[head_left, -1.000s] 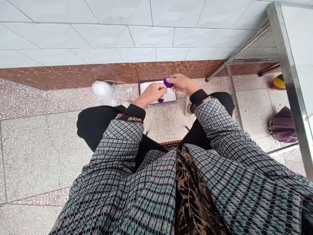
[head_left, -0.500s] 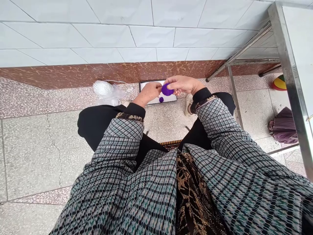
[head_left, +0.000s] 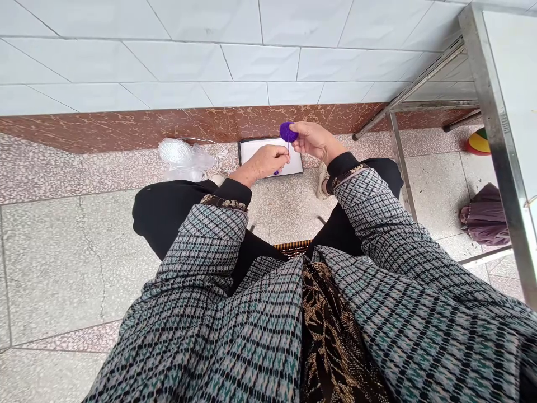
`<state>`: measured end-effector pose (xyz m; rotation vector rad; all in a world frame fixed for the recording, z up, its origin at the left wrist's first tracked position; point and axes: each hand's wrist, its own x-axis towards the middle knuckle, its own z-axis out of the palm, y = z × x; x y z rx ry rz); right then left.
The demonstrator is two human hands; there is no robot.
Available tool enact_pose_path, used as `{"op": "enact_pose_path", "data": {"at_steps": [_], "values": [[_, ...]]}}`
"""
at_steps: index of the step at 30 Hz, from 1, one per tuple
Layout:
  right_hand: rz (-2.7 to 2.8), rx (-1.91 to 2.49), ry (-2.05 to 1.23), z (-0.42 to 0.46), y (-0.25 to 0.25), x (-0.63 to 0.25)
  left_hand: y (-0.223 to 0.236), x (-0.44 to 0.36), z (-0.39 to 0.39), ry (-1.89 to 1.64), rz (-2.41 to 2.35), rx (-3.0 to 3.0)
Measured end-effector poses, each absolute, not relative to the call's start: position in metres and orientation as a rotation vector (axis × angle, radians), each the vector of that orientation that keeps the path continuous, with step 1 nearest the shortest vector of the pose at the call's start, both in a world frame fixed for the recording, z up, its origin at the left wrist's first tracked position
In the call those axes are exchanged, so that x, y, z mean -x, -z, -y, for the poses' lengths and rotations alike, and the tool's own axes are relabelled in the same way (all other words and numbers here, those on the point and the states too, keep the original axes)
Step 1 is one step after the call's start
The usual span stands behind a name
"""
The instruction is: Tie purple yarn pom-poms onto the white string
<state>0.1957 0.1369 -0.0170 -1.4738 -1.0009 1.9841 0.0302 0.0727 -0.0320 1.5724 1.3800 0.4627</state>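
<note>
I sit looking down past my checked sleeves and black trousers. My right hand pinches a small round purple yarn piece, holding it up near the brown skirting. A thin purple strand runs down from it to my left hand, whose fingers are closed on the strand. Behind my left hand, a bit of purple shows on a white board lying on the floor.
A clear bag with white yarn lies on the floor to the left of the board. A steel table with its legs stands at right. Under it lie a folded purple umbrella and a coloured ball.
My right hand has lifted the purple piece higher and slightly right. My left hand has dropped a little, drawing the strand taut between both hands.
</note>
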Motion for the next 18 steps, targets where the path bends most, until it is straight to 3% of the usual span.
{"op": "enact_pose_path", "data": {"at_steps": [5,9,18], "values": [[1.150,1.193,-2.138,-0.131,0.004,-0.200,0.042,-0.028,-0.076,-0.390,-1.418,-1.503],[1.475,1.243,-2.261,-0.131,0.004,-0.204,0.045,-0.019,-0.082,-0.445,-1.491,-1.505],[1.928,1.692,-1.925,-0.132,0.017,-0.200,0.042,-0.015,-0.082,-0.520,-1.536,-1.610]]}}
